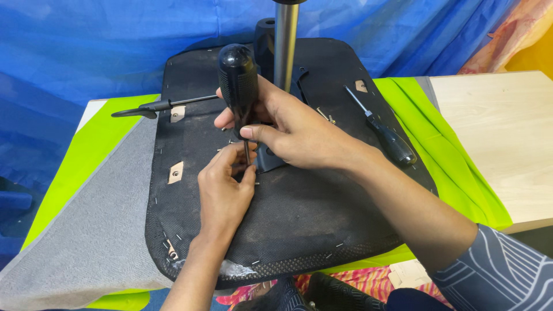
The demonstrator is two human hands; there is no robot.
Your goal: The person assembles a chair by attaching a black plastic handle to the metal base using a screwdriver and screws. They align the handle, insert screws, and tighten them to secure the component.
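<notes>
On the upturned seat base (299,213), mid-table | screwdriver (237,80) held upright, gripped by right hand (294,129) | shaft tip pinched by left hand (222,190) fingers | second screwdriver (386,135) lain just right.

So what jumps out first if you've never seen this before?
Dead centre, the right hand grips a black-handled screwdriver upright, while the left hand pinches its shaft low down, against the black underside of a chair seat. A shiny metal column rises behind; a second screwdriver lies to the right.
</notes>
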